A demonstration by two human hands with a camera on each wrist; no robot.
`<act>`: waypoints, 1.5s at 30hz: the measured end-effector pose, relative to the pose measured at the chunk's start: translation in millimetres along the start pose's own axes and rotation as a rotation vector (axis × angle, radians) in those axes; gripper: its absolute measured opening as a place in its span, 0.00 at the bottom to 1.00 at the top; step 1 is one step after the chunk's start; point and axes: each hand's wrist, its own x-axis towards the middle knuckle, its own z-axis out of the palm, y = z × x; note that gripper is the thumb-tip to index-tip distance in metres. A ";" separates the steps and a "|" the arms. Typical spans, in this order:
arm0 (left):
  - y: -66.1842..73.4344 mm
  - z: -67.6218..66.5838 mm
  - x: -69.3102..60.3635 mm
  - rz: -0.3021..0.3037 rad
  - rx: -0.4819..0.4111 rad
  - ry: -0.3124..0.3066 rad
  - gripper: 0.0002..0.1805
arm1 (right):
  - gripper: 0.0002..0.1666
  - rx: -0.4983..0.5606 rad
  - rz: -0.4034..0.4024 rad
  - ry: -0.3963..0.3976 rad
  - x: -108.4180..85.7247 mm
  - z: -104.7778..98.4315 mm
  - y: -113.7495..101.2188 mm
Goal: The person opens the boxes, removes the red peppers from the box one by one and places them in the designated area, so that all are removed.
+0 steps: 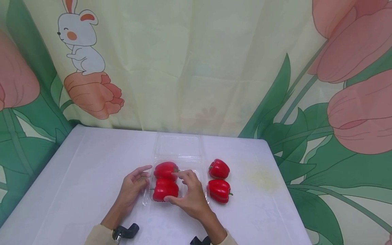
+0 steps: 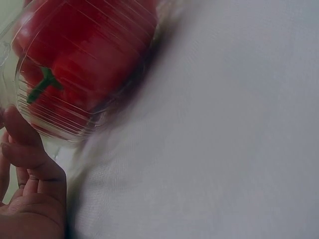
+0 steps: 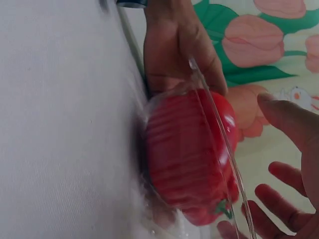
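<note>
A clear plastic clamshell box (image 1: 191,190) lies on the table with its lid (image 1: 178,146) folded back. Two red bell peppers sit in its left half, the back bell pepper (image 1: 165,170) and the front bell pepper (image 1: 165,190). My left hand (image 1: 131,187) touches the box's left side, its fingers loosely bent by the rim in the left wrist view. Over the box, my right hand (image 1: 193,195) spreads thumb and fingers above the peppers, apart from them in the right wrist view (image 3: 294,184). A green stem (image 2: 45,84) shows through the ribbed wall.
Right of the box lie two more red bell peppers, one behind (image 1: 218,169) and one in front (image 1: 219,191). The white-covered table (image 1: 92,163) meets a curtain (image 1: 190,68) printed with tulips and a rabbit. Each wrist wears a dark camera mount.
</note>
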 end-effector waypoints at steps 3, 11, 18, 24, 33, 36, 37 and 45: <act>-1.1 -0.1 0.1 0.012 0.004 -0.003 0.31 | 0.47 -0.027 0.013 -0.026 2.1 7.3 -2.2; -2.7 0.3 1.0 0.028 -0.003 -0.011 0.30 | 0.48 -0.121 0.056 -0.055 7.3 23.9 -11.6; -3.4 1.4 1.3 0.022 -0.005 -0.013 0.29 | 0.47 -0.247 0.095 -0.035 11.9 31.9 -17.2; -1.4 2.4 0.9 0.016 -0.008 -0.014 0.30 | 0.47 -0.275 0.135 -0.022 11.8 35.3 -14.8; -1.7 2.9 0.7 0.009 -0.002 -0.002 0.29 | 0.48 -0.177 0.152 -0.009 9.1 33.6 -9.8; -1.3 3.0 0.2 0.009 0.002 -0.001 0.30 | 0.48 -0.143 0.147 -0.006 8.1 29.9 -11.6; -1.3 2.9 0.1 0.006 0.005 0.000 0.30 | 0.47 -0.134 0.141 -0.005 7.8 28.2 -12.5; -1.2 1.2 -0.5 0.012 0.018 0.007 0.29 | 0.47 -0.122 0.102 0.004 7.2 10.2 -18.8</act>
